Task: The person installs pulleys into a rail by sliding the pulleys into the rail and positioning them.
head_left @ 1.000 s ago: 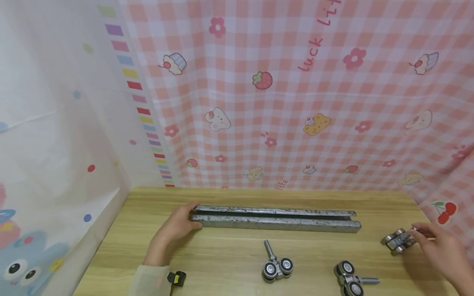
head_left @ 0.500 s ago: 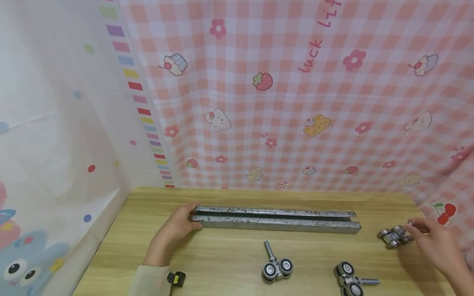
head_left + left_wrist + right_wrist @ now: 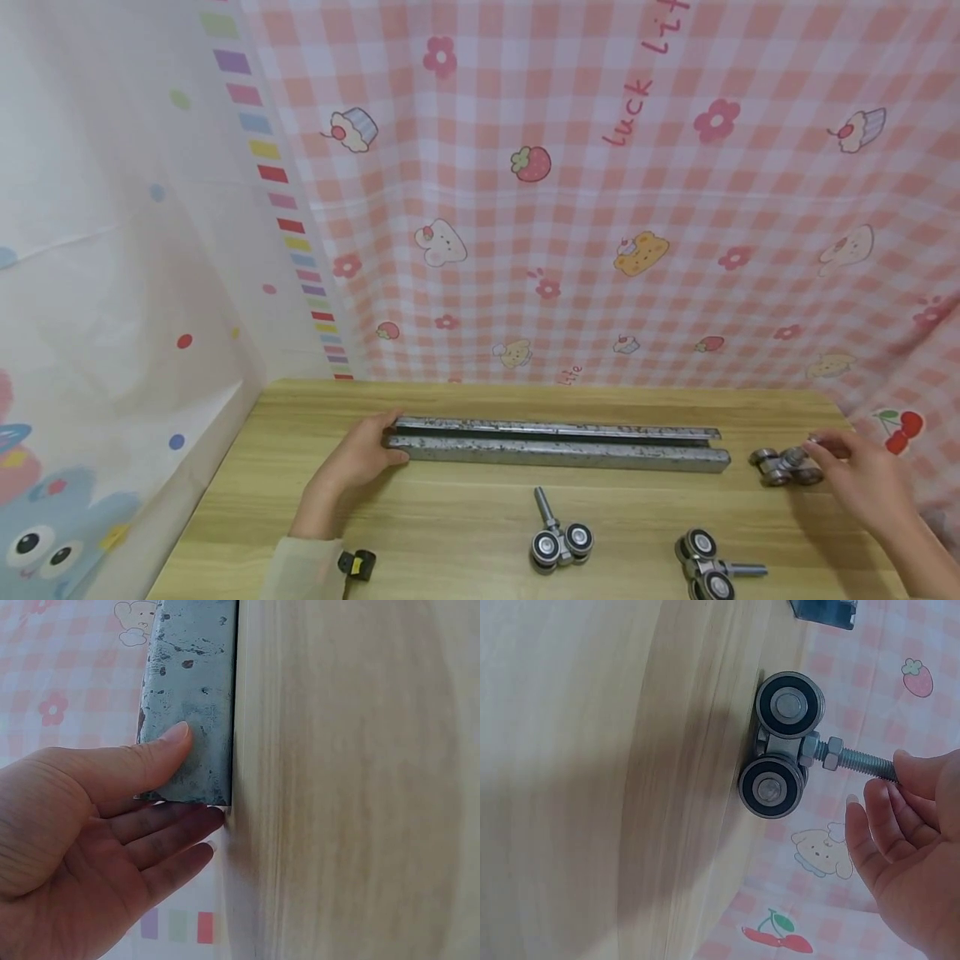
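A scuffed metal channel rail [image 3: 555, 454] lies lengthwise on the table, its slot facing up. My left hand [image 3: 365, 452] grips its left end; in the left wrist view the thumb presses the near side wall of the rail [image 3: 191, 697]. My right hand [image 3: 862, 475] pinches the threaded bolt of a roller trolley [image 3: 783, 467] just off the rail's right end. In the right wrist view the trolley [image 3: 784, 742] has its wheels at the tabletop and its bolt pointing up, with thumb and fingertips at the bolt's end. A gap separates trolley and rail.
Two more roller trolleys lie nearer the front: one [image 3: 561, 544] below the rail's middle, another [image 3: 707, 567] to its right. The wooden table [image 3: 442, 517] ends at a checked curtain [image 3: 570, 317] behind and a white cloth on the left.
My right hand has moved left and slightly away from me, bringing the trolley nearer the rail's end and turning it so its bolt points up. The left hand stays on the rail.
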### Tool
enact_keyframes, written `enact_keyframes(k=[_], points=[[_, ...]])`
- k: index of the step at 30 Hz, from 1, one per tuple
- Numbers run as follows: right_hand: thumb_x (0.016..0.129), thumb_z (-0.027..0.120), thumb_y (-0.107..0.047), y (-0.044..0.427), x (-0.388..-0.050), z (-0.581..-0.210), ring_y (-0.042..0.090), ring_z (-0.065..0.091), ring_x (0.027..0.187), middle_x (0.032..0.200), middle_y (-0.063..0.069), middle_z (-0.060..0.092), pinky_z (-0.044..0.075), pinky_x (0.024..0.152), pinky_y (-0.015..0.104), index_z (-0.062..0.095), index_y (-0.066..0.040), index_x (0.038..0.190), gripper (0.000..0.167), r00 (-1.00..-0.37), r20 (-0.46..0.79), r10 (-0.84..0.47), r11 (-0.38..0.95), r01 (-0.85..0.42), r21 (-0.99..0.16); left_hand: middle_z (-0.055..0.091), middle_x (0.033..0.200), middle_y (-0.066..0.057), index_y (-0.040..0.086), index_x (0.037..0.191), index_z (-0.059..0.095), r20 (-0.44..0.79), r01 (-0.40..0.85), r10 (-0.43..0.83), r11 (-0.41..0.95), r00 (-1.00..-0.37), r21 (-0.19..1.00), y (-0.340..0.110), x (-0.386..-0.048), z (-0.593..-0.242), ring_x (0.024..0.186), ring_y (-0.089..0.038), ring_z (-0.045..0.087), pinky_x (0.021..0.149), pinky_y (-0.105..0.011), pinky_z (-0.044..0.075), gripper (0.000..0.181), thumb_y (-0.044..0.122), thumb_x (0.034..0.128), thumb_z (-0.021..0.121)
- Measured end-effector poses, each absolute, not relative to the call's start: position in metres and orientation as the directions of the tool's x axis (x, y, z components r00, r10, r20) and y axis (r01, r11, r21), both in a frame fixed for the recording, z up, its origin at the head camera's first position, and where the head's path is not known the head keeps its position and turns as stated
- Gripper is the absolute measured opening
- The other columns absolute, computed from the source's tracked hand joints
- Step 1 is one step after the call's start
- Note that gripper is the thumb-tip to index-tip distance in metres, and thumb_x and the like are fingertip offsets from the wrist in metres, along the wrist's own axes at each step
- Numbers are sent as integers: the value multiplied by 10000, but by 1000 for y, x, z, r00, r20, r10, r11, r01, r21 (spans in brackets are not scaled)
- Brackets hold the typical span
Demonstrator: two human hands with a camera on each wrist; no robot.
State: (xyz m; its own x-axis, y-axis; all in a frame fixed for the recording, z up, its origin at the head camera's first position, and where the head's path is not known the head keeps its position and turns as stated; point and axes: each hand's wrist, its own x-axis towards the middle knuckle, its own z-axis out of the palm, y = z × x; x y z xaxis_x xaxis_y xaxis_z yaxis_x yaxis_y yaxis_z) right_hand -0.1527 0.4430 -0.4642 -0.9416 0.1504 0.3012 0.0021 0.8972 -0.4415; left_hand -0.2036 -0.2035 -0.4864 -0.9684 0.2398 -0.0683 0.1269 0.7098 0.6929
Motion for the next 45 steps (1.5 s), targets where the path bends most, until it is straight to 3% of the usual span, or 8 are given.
enact_keyframes(k=[5, 10, 13, 21, 28, 38, 42, 45], points=[[997, 702, -87, 440, -155, -465, 439, 691, 777, 931, 318, 720, 436, 523, 212, 673, 183, 1099, 290, -940, 306, 150, 875, -18, -483, 534, 1485, -299, -117, 1512, 455, -63, 138, 248, 711, -967, 690, -204, -205, -485, 1386, -461, 494, 1128, -580, 436, 710, 48, 915, 802], [998, 702, -99, 438, -156, -466, -68, 548, 736, 925, 275, 735, 416, 547, 151, 697, 146, 1084, 260, -940, 312, 141, 856, -43, -515, 519, 1499, -302, -122, 1509, 455, -64, 135, 247, 708, -967, 693, -203, -206, -486, 1401, -464, 476, 1140, -583, 422, 707, 43, 915, 800], [988, 718, -106, 436, -157, -467, -176, 446, 736, 917, 254, 741, 412, 556, 158, 709, 129, 1070, 249, -937, 326, 129, 863, -55, -502, 516, 1500, -303, -126, 1506, 455, -63, 133, 243, 709, -968, 693, -203, -205, -486, 1406, -462, 472, 1150, -582, 411, 705, 34, 912, 800], [970, 741, -104, 426, -161, -464, 131, 605, 725, 875, 212, 738, 431, 550, 258, 717, 106, 1040, 223, -935, 330, 125, 884, -46, -465, 531, 1484, -306, -135, 1497, 461, -59, 133, 240, 707, -969, 695, -203, -205, -487, 1398, -460, 482, 1142, -580, 420, 707, 42, 907, 808], [980, 735, -119, 418, -163, -464, 151, 633, 736, 904, 223, 745, 441, 555, 244, 713, 101, 1065, 237, -941, 316, 118, 878, -49, -476, 522, 1496, -301, -132, 1503, 455, -61, 132, 238, 712, -969, 690, -204, -206, -489, 1404, -456, 478, 1147, -577, 417, 707, 35, 911, 803], [1013, 705, -157, 412, -167, -465, 315, 679, 794, 929, 239, 740, 452, 551, 262, 698, 116, 1112, 291, -953, 276, 122, 868, -33, -496, 527, 1489, -303, -136, 1496, 461, -52, 144, 246, 711, -968, 688, -205, -205, -488, 1397, -456, 486, 1142, -576, 422, 705, 40, 908, 808], [1000, 717, -125, 409, -168, -466, 330, 680, 798, 923, 241, 741, 450, 547, 265, 703, 108, 1094, 252, -948, 296, 116, 869, -47, -492, 521, 1499, -297, -129, 1505, 455, -64, 127, 236, 710, -970, 692, -204, -205, -488, 1408, -454, 474, 1151, -577, 412, 709, 40, 912, 804], [984, 733, -103, 407, -169, -467, 258, 664, 774, 903, 227, 743, 444, 542, 250, 710, 100, 1066, 221, -943, 316, 107, 869, -66, -490, 512, 1510, -293, -124, 1512, 449, -74, 111, 225, 709, -972, 696, -204, -205, -488, 1420, -454, 459, 1160, -578, 401, 712, 36, 914, 800]])
